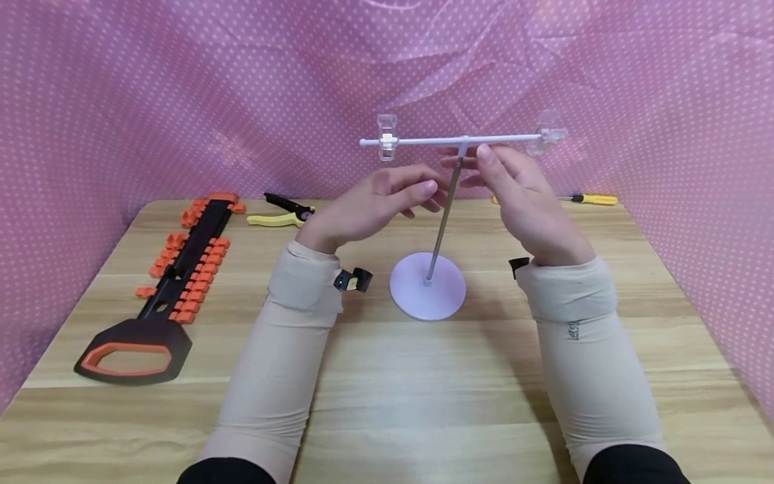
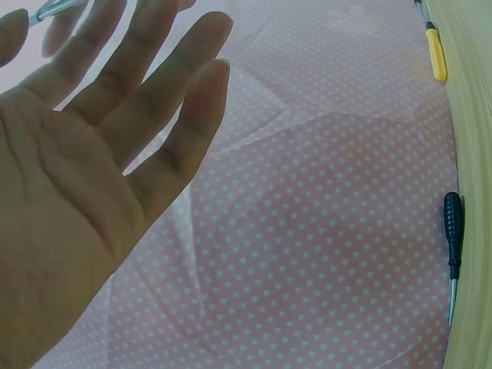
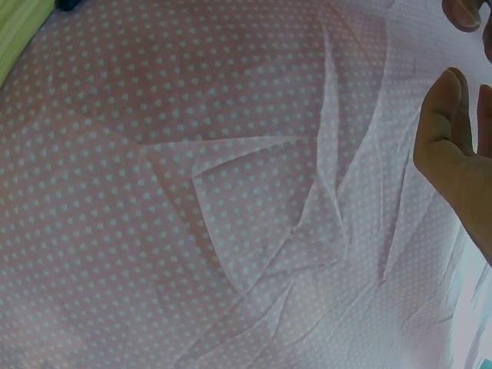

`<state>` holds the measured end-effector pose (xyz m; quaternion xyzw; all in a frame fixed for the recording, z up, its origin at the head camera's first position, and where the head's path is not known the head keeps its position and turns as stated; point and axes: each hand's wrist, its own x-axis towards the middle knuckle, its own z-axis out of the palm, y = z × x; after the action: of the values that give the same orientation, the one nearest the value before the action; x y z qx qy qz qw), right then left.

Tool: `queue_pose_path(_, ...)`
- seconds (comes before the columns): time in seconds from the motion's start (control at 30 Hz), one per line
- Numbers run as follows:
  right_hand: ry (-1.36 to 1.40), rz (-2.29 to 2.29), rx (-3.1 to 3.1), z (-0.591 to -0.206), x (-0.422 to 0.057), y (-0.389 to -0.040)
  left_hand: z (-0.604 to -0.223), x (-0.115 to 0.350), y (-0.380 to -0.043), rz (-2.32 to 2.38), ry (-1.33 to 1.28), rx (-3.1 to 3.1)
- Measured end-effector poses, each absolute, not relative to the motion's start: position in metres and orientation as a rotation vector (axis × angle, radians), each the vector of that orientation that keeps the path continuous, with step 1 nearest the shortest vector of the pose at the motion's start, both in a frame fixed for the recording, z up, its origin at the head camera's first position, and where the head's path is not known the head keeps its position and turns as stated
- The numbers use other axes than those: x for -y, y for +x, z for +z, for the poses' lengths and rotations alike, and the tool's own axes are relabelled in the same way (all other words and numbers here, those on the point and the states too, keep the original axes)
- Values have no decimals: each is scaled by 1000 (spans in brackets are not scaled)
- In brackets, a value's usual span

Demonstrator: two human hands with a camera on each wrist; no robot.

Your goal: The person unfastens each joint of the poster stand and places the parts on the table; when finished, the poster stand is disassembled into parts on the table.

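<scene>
A small display stand has a round white base (image 1: 417, 302) on the table, a thin metal post (image 1: 443, 228) and a white crossbar (image 1: 423, 141). One clear plastic clip (image 1: 388, 138) sits near the bar's left end; another clear clip (image 1: 547, 134) is at its right end. My left hand (image 1: 377, 205) is beside the post, fingertips close to it and fingers loosely extended, palm visible in the left wrist view. Just under the crossbar, my right hand (image 1: 523, 188) has its thumb right of the post and fingers reaching behind it. In the right wrist view its fingers (image 3: 442, 131) look relaxed.
A black rack with orange clips (image 1: 193, 286) lies on the left of the wooden table (image 1: 399, 403). Behind my left wrist is a hand tool with black and yellow handles (image 1: 281, 218). A yellow-handled screwdriver (image 1: 595, 199) and a black-handled screwdriver (image 2: 453, 231) lie near the pink dotted cloth (image 1: 290, 87).
</scene>
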<state>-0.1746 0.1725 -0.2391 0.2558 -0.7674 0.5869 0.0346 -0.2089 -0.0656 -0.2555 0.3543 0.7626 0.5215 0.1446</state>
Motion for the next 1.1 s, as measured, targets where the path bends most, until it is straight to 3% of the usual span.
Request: queue_pose_path(1.1, 821, 1864, 2335, -239, -164, -172, -264, 50, -207, 1378, 1108, -2159)
